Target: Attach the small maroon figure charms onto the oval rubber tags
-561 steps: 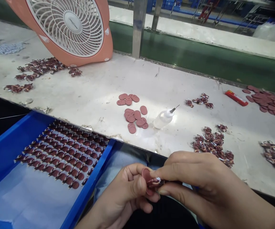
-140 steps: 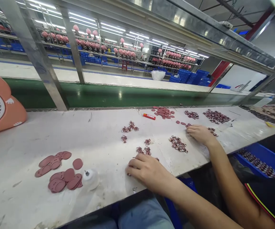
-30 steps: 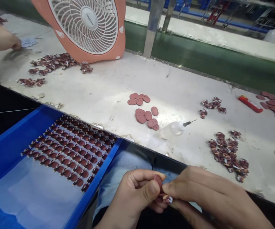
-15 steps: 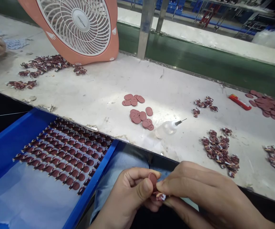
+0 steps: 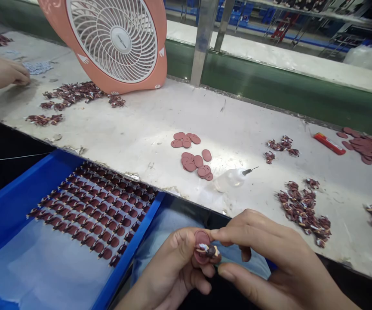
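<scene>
My left hand (image 5: 169, 267) pinches a reddish-brown oval disc (image 5: 201, 236) between thumb and fingers, above my lap. Against the disc's face sits a small dark-brown figurine (image 5: 210, 251) with white and tan details. My right hand (image 5: 269, 247) is spread around the piece from the right. Its index fingertip is at the disc's upper edge, and its thumb is apart, below right of the figurine. On the bench, loose oval discs (image 5: 189, 162), some with small holes, lie beyond my hands. Beside them rests a clear squeeze bottle (image 5: 232, 180) with a needle tip.
A blue tray (image 5: 147, 221) at lower left holds rows of disc-and-figurine pieces (image 5: 98, 215). Figurine piles (image 5: 302, 211) and a red lighter-like object (image 5: 329, 144) lie at right, near more discs (image 5: 371, 148). An orange fan (image 5: 118, 43) stands behind; another person's hand (image 5: 3, 71) is at left.
The figurine and disc have turned so the figurine now faces up toward me. My right thumb and fingers have spread away from their pinch. The other person's hand reaches further in.
</scene>
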### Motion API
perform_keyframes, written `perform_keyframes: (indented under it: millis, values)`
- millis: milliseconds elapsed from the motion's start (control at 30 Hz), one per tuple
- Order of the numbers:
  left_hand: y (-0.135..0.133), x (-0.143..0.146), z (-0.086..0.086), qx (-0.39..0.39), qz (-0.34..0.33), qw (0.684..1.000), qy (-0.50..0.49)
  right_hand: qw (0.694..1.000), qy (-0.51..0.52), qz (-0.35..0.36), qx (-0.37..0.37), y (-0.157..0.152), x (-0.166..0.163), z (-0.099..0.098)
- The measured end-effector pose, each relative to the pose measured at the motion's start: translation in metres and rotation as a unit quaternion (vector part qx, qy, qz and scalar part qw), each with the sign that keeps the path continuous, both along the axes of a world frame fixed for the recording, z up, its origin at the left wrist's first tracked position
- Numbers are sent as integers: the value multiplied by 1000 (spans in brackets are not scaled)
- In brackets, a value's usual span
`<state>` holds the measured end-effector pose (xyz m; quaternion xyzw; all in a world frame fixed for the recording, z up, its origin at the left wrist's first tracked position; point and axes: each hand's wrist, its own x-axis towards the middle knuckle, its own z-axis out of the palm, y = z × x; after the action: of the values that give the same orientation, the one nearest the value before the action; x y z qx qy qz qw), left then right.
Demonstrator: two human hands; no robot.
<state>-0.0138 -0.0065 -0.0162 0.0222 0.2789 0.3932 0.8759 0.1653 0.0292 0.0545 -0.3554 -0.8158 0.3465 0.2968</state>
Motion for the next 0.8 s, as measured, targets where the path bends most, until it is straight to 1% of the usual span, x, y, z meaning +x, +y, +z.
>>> perform_keyframes:
  millis: [200,433,600,700,733,800]
  values:
    - [-1,-4,-3,-1,23,1000,-12,1000,17,4,-18,1,-6,-6]
    - [2,-9,-2,39,17,999,8,999,16,17,-33,1,-15,-11]
    - [6,-13,-2,51,10,998,19,999,28,17,-31,4,-21,-17]
    - [7,-17,-4,34,5,998,55,1000,16,-13,2,4,-24,-23]
    - [7,-18,-4,25,23,996,85,999,3,-31,32,3,-25,-26]
    - [7,-18,-5,18,103,980,168,990,-29,-73,119,2,-30,-33]
